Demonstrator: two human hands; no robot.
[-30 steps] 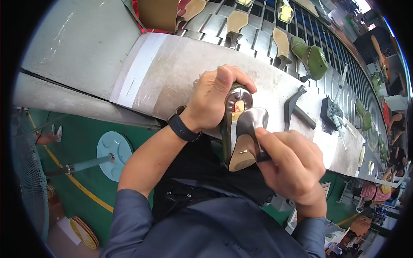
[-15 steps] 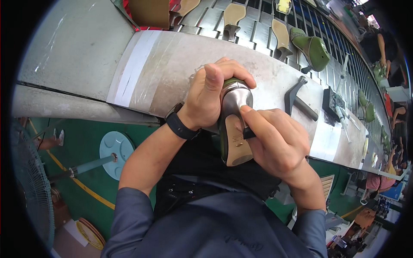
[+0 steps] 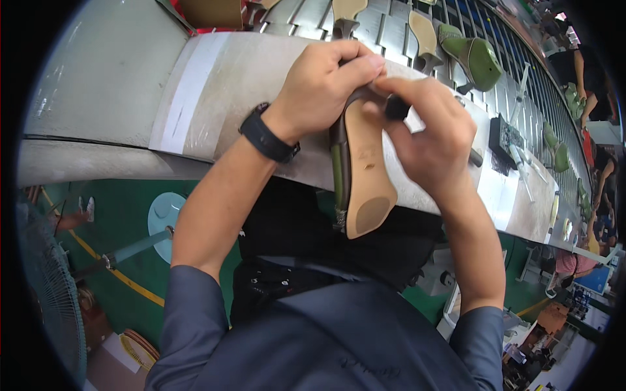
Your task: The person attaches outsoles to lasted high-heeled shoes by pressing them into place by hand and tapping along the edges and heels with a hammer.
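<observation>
A green heeled shoe (image 3: 368, 173) hangs over the bench's near edge, its tan sole facing up and its toe toward me. My left hand (image 3: 323, 85) is closed around its heel end, thumb and fingers meeting at the far end. There my right hand (image 3: 433, 130) comes close to the left fingertips. It is closed on a tool whose black round handle end (image 3: 396, 107) shows; the working end is hidden. A hammer (image 3: 476, 158) lies on the bench, mostly covered by my right hand and wrist.
Along the far side of the bench (image 3: 254, 78), a slatted metal conveyor carries a green shoe (image 3: 479, 62) and tan-soled pieces (image 3: 422, 36). A black box (image 3: 503, 146) with tools stands to the right. Below left are a blue stool (image 3: 163, 212) and a fan (image 3: 52, 293). Other people work far right.
Both hands and the shoe have moved away from me over the bench. The shoe has turned to show its whole sole, and my right hand has shifted up to the heel end.
</observation>
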